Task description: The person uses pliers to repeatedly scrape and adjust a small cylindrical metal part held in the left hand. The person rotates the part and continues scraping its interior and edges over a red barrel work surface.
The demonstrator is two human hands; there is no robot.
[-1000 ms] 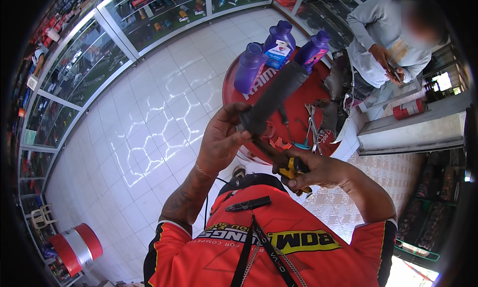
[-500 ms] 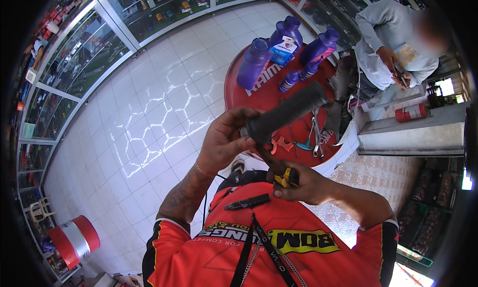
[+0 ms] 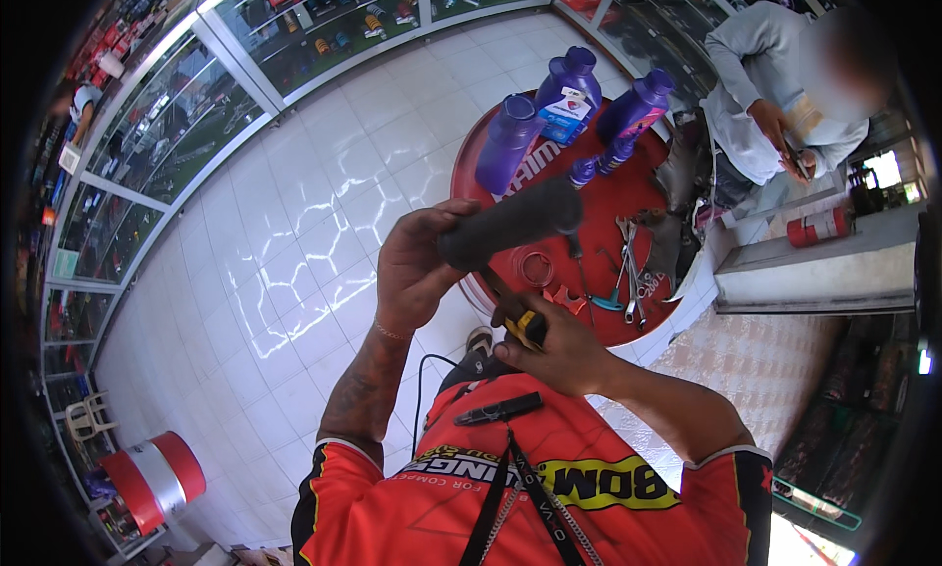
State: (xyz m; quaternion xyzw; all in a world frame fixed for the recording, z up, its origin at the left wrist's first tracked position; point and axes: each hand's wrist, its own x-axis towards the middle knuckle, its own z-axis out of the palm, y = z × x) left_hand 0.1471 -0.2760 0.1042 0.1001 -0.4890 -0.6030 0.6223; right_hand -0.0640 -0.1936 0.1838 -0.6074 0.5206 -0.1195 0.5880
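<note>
My left hand is closed around the flanged end of a black, tube-shaped rubber handlebar grip, held tilted with its other end toward the table. My right hand grips a tool with a yellow-and-black handle. Its dark, narrow shaft points up to the grip's left end, where the tip is hidden. Beyond both hands stands a round red table. On it lie a teal-handled tool, metal wrenches and a small orange-red part.
Purple bottles stand at the table's far side, beside dark parts along its right edge. At the right, a person in grey holds a phone-like object. Glass display cases line the left and back; a red-and-white drum is lower left.
The handlebar grip and both hands have shifted left. The grip's free end has dropped lower in view, uncovering more of the table. The right hand still holds the tool.
</note>
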